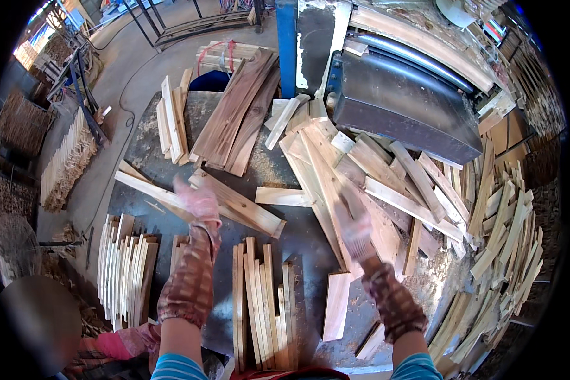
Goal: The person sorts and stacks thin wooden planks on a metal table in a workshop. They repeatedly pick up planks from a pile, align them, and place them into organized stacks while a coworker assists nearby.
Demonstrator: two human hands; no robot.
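Note:
My left hand [197,199], in a pale pink work glove, is over the left of the metal table, at a narrow light board [147,188] and beside a short thick plank [244,206]. Motion smears its fingers, so I cannot see whether it grips the board. On the right, my right hand [356,233], in a whitish glove, hangs over long pale boards [320,168] in a loose heap. Its fingers are blurred too, and any hold on a board is unclear. Checked sleeve covers wrap both forearms. A short flat board [337,306] lies below the right hand.
Narrow strips [259,304] stand in rows along the near edge, with another row [123,272] at left. Dark brown planks [234,114] lie farther back. A machine with a dark cover [405,101] borders the far right. A co-worker's pink-gloved hand [123,343] is at lower left.

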